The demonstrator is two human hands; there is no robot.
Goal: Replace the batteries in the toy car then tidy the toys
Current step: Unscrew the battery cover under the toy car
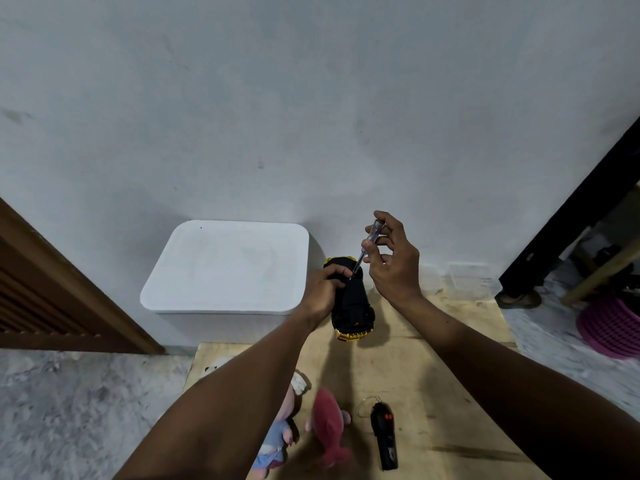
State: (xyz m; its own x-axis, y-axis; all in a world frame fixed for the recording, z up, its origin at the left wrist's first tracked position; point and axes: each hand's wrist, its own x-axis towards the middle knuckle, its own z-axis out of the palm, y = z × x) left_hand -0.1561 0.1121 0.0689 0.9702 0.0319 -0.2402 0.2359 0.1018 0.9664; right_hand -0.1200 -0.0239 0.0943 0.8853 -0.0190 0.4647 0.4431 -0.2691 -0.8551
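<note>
A black and gold toy car (353,306) lies upside down on the wooden board (433,358), its underside facing up. My left hand (323,291) grips its far end. My right hand (393,258) holds a screwdriver (367,245) with a clear handle, tilted, its tip down on the car's underside beside my left fingers. A black remote control (383,434) lies on the board near me.
A white lidded box (228,268) stands left of the car against the wall. Two soft toys lie near me: a doll in blue (277,441) and a pink plush (329,427). A clear container (471,280) sits by the wall. A purple basket (613,327) is at far right.
</note>
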